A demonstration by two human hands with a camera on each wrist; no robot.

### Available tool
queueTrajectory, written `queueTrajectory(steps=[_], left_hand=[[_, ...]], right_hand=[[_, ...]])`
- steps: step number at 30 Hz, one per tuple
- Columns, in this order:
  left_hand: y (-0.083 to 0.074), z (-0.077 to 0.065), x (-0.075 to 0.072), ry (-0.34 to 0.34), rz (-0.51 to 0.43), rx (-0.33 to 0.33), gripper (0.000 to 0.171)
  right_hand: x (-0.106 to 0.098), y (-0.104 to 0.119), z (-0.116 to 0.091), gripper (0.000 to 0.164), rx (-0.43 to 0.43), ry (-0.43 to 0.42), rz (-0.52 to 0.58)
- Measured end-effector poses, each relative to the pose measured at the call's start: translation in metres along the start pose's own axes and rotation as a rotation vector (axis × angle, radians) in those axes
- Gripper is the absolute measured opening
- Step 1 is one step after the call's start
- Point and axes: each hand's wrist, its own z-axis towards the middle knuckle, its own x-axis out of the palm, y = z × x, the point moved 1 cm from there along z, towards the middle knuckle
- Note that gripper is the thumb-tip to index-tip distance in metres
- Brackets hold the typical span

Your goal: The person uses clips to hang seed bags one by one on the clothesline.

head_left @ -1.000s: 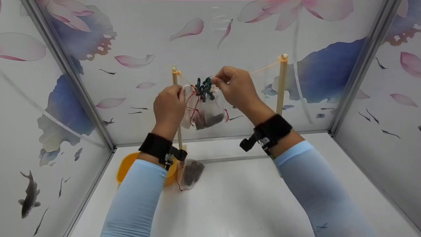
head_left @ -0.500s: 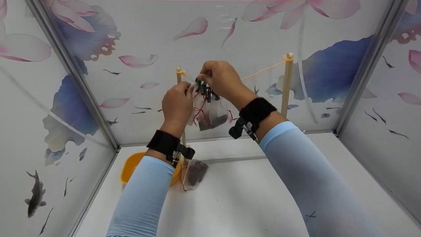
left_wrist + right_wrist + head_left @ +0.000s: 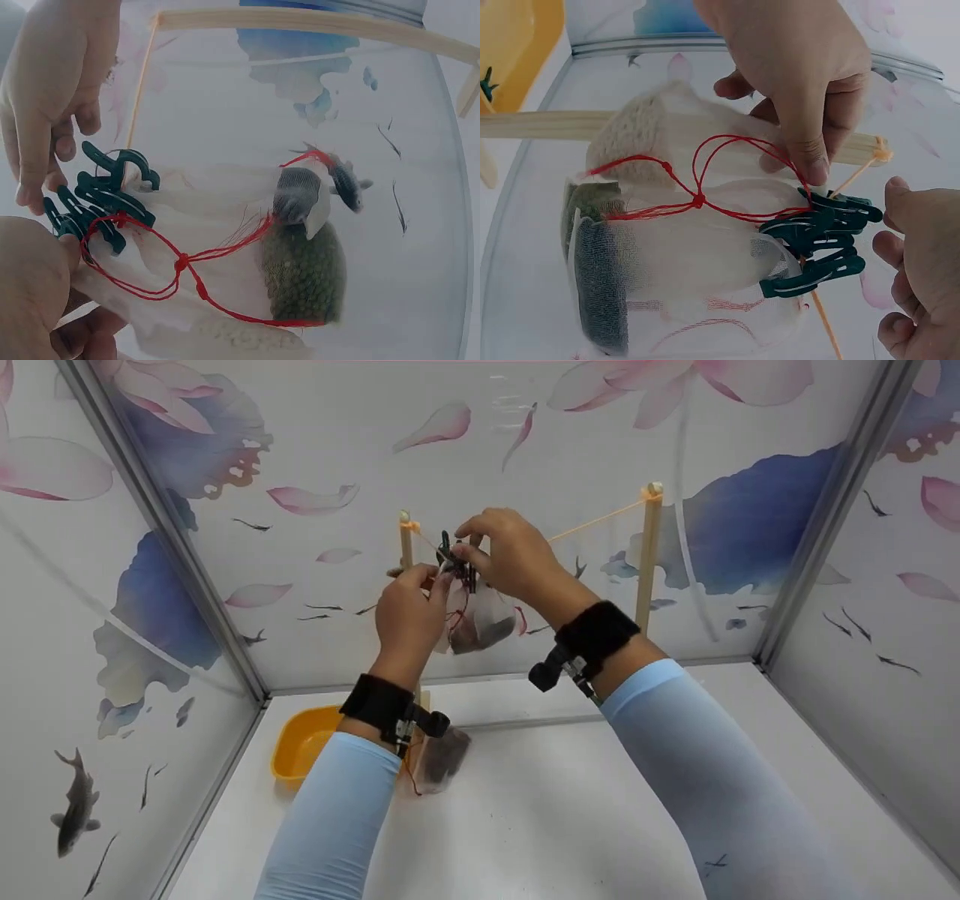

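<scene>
Several sheer drawstring bags [image 3: 480, 622] with red cords hang in a bunch from an orange string. Green round beans [image 3: 304, 270] fill one; another bag's contents look dark. Dark green plastic clips [image 3: 817, 244] crowd together at the bag tops. My left hand [image 3: 409, 611] pinches the top of a bag beside the clips; in the right wrist view this hand [image 3: 802, 90] comes down from above. My right hand [image 3: 514, 555] is on the other side of the clips, thumb and fingers apart. In the right wrist view, its fingertips [image 3: 896, 191] sit just off the clip ends.
Two upright wooden posts [image 3: 649, 562] carry the orange string [image 3: 596, 523]. A yellow basin [image 3: 289, 754] stands at the left of the white table [image 3: 540, 810], with another filled bag [image 3: 444, 761] lying beside it. Printed panels [image 3: 337, 420] enclose the space.
My right hand has moved left to the clips, and its thumb and index finger have since parted. The left hand has shifted slightly right, closer to the clips.
</scene>
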Motion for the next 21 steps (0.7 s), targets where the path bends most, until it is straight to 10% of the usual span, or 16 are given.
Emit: queueTrajectory(steps=[12, 21], left_hand=[[0.034, -0.082, 0.010, -0.197, 0.071, 0.161, 0.023], [0.069, -0.135, 0.037, -0.198, 0.002, 0.152, 0.018]], right_hand=[[-0.005, -0.078, -0.110, 0.026, 0.102, -0.271, 0.170], [0.019, -0.161, -0.205, 0.032, 0.376, -0.213, 0.119]])
